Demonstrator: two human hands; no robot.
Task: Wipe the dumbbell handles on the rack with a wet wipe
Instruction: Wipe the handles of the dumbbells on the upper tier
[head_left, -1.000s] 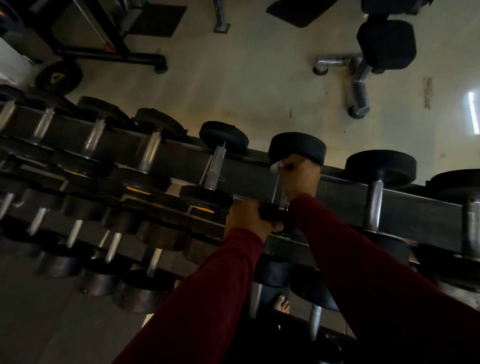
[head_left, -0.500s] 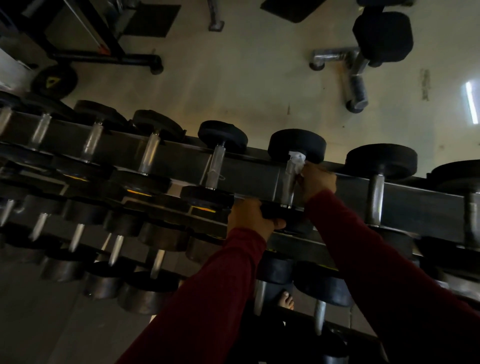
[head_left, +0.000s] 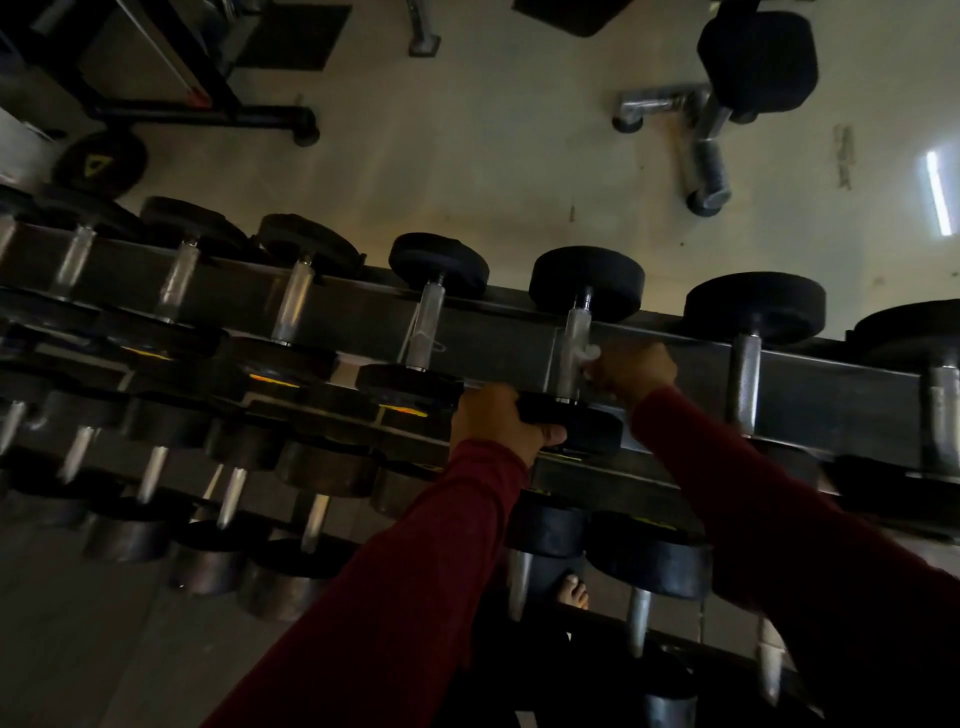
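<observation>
A dark metal rack carries rows of black dumbbells with steel handles. My left hand grips the near head of one dumbbell on the top row. Its steel handle runs up to the far head. My right hand holds a white wet wipe pressed against the lower right side of that handle. Both arms wear dark red sleeves.
More dumbbells fill the top row left and right, with lower rows beneath. Beyond the rack lie pale floor, a padded machine and a black frame. A bare foot shows under the rack.
My right hand slid the wipe down the handle from near the far head toward the near head. My left hand kept its grip on the near head.
</observation>
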